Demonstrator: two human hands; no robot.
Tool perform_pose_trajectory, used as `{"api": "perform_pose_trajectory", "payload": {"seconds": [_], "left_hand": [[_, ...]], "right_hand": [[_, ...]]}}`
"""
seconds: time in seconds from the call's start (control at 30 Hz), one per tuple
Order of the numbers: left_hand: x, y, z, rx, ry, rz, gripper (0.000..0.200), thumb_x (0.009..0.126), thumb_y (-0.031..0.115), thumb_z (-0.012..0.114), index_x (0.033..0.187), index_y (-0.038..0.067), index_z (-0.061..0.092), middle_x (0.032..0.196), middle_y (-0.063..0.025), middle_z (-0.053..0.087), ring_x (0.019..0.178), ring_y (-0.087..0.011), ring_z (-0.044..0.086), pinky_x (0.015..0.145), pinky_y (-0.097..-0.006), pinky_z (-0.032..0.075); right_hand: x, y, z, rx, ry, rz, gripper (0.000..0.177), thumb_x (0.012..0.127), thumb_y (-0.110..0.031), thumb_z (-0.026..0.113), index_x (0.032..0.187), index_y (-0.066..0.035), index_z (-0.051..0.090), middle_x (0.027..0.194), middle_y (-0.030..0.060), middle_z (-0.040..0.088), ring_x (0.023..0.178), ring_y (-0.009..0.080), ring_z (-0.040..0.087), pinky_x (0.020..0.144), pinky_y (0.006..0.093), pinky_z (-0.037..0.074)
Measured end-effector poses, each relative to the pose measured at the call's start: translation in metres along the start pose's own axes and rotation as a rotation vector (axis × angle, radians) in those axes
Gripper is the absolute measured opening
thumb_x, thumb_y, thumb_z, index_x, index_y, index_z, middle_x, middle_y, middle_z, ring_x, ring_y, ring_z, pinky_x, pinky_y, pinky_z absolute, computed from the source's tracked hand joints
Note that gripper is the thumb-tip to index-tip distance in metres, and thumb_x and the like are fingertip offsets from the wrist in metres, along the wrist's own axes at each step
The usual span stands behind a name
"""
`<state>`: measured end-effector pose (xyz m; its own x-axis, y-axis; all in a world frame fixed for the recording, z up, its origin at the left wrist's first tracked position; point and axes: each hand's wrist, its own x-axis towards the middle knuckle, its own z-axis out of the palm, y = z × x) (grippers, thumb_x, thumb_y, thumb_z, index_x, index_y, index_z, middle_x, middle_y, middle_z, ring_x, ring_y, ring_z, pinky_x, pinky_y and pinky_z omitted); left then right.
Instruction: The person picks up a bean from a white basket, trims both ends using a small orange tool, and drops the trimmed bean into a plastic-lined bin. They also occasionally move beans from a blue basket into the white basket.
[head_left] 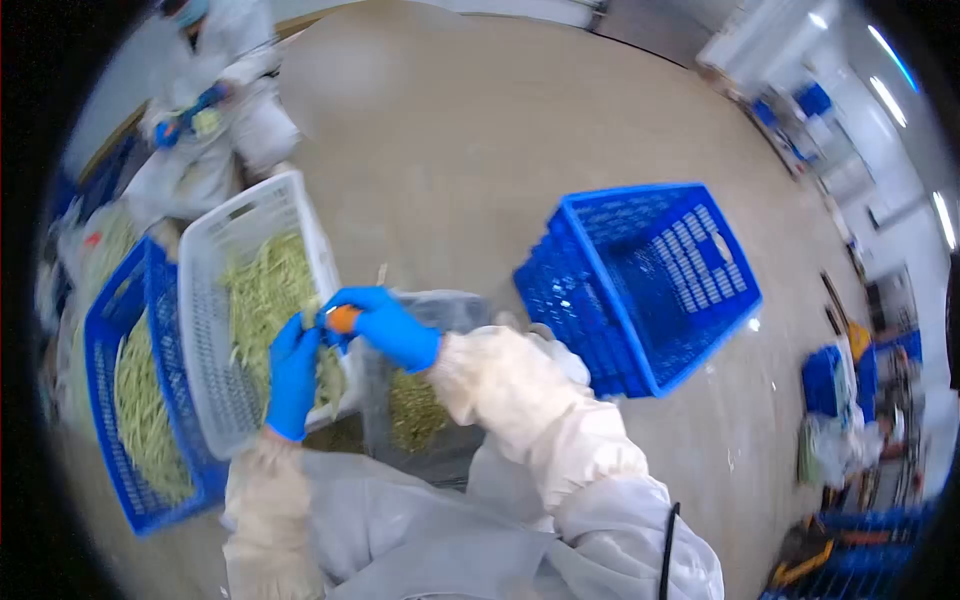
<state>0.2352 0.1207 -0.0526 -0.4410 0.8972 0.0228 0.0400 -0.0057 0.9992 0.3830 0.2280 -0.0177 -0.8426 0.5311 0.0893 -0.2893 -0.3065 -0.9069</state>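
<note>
My right hand (396, 328), in a blue glove, is closed around a tool with an orange handle (343, 319); its working end is hidden. Close against it, my blue-gloved left hand (291, 376) has its fingers drawn together, and what they hold cannot be made out. Both hands are over the near right side of a white crate (226, 395) holding long, thin, pale green vegetable stems (265, 290). Below my right forearm, a dark grey container (378, 420) has small greenish trimmings (415, 412) in it.
Left of the white crate stands a blue crate (105, 420) with similar stems. Stacked blue crates (590, 330) stand on the floor (450, 130) to the right. A co-worker (215, 110) in white with blue gloves sits at the upper left. Shelving and equipment line the right wall.
</note>
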Motion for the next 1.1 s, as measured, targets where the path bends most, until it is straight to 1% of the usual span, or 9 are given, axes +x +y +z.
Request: {"api": "perform_pose_trajectory", "payload": {"seconds": [0.2,0.4,0.5,0.6,0.7,0.77,0.97,1.03,1.1], "left_hand": [[-0.004,0.077,-0.027,-0.552,0.434,0.062,0.030,0.094,0.021,0.050,0.119,0.005,0.049,0.102,-0.0078,0.056,0.098,-0.0164,0.053,0.087,-0.0310,0.044],[0.066,-0.077,-0.314,-2.070,-0.342,0.112,0.035,0.090,0.007,0.051,0.124,0.006,0.044,0.098,-0.0024,0.049,0.087,-0.0116,0.042,0.083,-0.0233,0.035],[0.086,-0.072,-0.239,-1.404,-0.411,0.144,0.038,0.093,0.011,0.048,0.129,0.004,0.040,0.103,-0.0033,0.051,0.084,-0.0121,0.042,0.077,-0.0237,0.037],[0.071,-0.039,-0.134,-1.153,-0.341,0.038,0.040,0.094,0.014,0.046,0.132,0.002,0.037,0.110,-0.0041,0.052,0.082,-0.0115,0.042,0.070,-0.0236,0.039],[0.082,-0.050,-0.100,-1.119,-0.156,-0.019,0.042,0.095,0.018,0.046,0.132,0.001,0.037,0.122,-0.0071,0.050,0.078,-0.0102,0.043,0.062,-0.0220,0.039],[0.092,-0.063,-0.112,-1.173,-0.190,0.018,0.042,0.095,0.018,0.045,0.131,-0.001,0.037,0.122,-0.0099,0.050,0.076,-0.0108,0.044,0.061,-0.0215,0.038],[0.089,-0.069,-0.124,-1.405,-0.364,-0.083,0.039,0.095,0.016,0.043,0.130,0.000,0.038,0.119,-0.0107,0.051,0.080,-0.0142,0.045,0.067,-0.0270,0.041],[0.077,-0.055,-0.095,-0.771,0.218,-0.091,0.039,0.096,0.020,0.042,0.131,0.003,0.038,0.117,-0.0083,0.052,0.082,-0.0136,0.046,0.075,-0.0298,0.042],[0.084,-0.090,-0.094,-0.831,-0.272,-0.059,0.041,0.096,0.025,0.042,0.132,0.006,0.038,0.108,-0.0044,0.054,0.083,-0.0127,0.048,0.081,-0.0306,0.042]], "right_hand": [[-0.014,0.003,-0.025,0.020,0.161,0.075,0.015,0.082,-0.009,0.051,0.088,0.001,0.061,0.072,0.0071,0.060,0.058,0.0139,0.057,0.059,0.0276,0.049],[-0.018,-0.004,-0.110,0.094,0.686,-0.165,0.012,0.078,-0.005,0.053,0.085,0.000,0.061,0.070,0.0070,0.059,0.061,0.0153,0.057,0.059,0.0289,0.048],[0.001,0.048,-0.100,-0.811,0.602,-0.158,0.013,0.073,-0.006,0.056,0.085,0.000,0.060,0.072,0.0101,0.060,0.066,0.0211,0.058,0.063,0.0349,0.049],[-0.021,0.038,-0.020,-0.419,0.153,0.029,0.035,0.077,-0.013,0.058,0.109,0.001,0.054,0.108,0.0158,0.058,0.095,0.0236,0.057,0.084,0.0365,0.044],[0.000,0.098,-0.013,-0.482,-0.025,-0.230,0.033,0.078,-0.015,0.058,0.106,0.003,0.055,0.100,0.0152,0.061,0.090,0.0238,0.061,0.079,0.0356,0.049],[-0.003,0.077,0.001,-0.166,-0.291,0.191,0.032,0.078,-0.015,0.058,0.103,0.004,0.056,0.089,0.0135,0.063,0.082,0.0235,0.064,0.069,0.0337,0.053],[-0.011,0.072,0.009,-0.104,-0.159,0.181,0.020,0.074,-0.012,0.059,0.088,0.003,0.061,0.075,0.0114,0.063,0.065,0.0194,0.062,0.058,0.0320,0.051],[-0.003,0.088,0.001,-0.305,-0.053,0.027,0.017,0.073,-0.011,0.060,0.085,0.001,0.062,0.074,0.0105,0.063,0.064,0.0187,0.060,0.057,0.0328,0.050],[0.005,0.086,-0.011,-0.586,0.033,-0.131,0.012,0.072,-0.009,0.063,0.082,-0.002,0.062,0.070,0.0079,0.062,0.063,0.0184,0.059,0.059,0.0348,0.049]]}}
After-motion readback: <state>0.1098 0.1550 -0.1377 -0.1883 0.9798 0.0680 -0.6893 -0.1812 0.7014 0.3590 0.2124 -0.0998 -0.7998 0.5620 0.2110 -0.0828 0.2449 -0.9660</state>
